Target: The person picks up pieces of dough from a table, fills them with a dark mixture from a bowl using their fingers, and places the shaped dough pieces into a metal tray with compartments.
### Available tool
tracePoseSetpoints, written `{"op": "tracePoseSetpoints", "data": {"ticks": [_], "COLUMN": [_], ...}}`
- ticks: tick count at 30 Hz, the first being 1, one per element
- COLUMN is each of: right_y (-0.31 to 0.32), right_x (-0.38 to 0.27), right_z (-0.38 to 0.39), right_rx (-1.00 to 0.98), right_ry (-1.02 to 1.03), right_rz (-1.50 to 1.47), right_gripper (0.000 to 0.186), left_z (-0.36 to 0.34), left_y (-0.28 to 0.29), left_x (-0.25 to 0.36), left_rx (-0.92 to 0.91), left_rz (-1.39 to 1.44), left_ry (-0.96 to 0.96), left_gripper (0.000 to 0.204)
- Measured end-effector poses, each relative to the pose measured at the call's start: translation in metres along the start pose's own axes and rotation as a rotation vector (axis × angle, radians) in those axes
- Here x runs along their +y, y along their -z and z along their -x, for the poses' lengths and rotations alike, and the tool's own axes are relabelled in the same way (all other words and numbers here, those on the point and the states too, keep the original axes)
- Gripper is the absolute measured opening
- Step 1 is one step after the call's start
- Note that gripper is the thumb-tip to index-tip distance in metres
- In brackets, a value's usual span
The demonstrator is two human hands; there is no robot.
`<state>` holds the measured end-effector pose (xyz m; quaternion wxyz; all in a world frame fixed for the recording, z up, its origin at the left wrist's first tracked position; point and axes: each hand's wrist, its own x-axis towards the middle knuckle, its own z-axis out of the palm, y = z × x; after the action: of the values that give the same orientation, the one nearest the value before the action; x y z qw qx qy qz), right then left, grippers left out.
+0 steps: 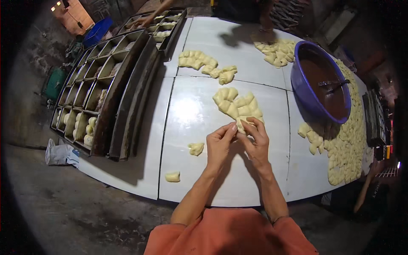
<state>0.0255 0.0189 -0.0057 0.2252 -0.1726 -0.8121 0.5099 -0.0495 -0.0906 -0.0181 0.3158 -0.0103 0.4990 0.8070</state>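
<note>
Nearest on the white tabletop (187, 127), left of the hands, lies a rolled dough piece (172, 177), with a crumpled dough lump (196, 148) just beyond. The fingers of the left hand (217, 146) and right hand (256, 144) are pinched closed together on one small dough piece (240, 126), held at the near edge of a dough cluster (242, 106). To the right, a broad spread of dough pieces (346, 159) adjoins a purple basin (304, 93) containing brown filling (314, 72). To the left, a compartmented metal tray (111, 108) holds pale dough in its near cells. Farther out lies a dough row (196, 59).
</note>
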Motion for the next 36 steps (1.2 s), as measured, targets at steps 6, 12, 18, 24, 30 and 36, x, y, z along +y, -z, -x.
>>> {"op": "tracePoseSetpoints", "data": {"ticks": [6, 12, 18, 24, 30, 36], "right_y": [-0.022, -0.028, -0.036, -0.058, -0.060, -0.054], "right_x": [-0.003, -0.014, 0.002, 0.004, 0.012, -0.018], "right_z": [-0.002, 0.004, 0.011, 0.013, 0.014, 0.020], "right_rx": [0.030, -0.032, -0.053, 0.127, 0.265, 0.141], "right_ry": [-0.313, -0.341, 0.149, 0.193, 0.273, 0.150], "right_rz": [-0.467, -0.546, -0.156, -0.268, 0.054, 0.000], "right_gripper": [0.018, 0.028, 0.039, 0.027, 0.018, 0.019], "left_z": [0.002, -0.014, 0.000, 0.001, 0.012, 0.016], "left_y": [0.012, 0.037, 0.040, 0.057, 0.058, 0.067], "left_x": [0.020, 0.050, 0.058, 0.051, 0.035, 0.030], "left_rx": [-0.076, -0.170, -0.197, -0.333, -0.356, -0.198], "left_rz": [-0.130, -0.262, -0.239, -0.213, -0.164, -0.195], "left_ry": [-0.011, 0.203, 0.099, 0.093, 0.125, 0.175], "left_gripper": [0.046, 0.041, 0.034, 0.024, 0.021, 0.027]}}
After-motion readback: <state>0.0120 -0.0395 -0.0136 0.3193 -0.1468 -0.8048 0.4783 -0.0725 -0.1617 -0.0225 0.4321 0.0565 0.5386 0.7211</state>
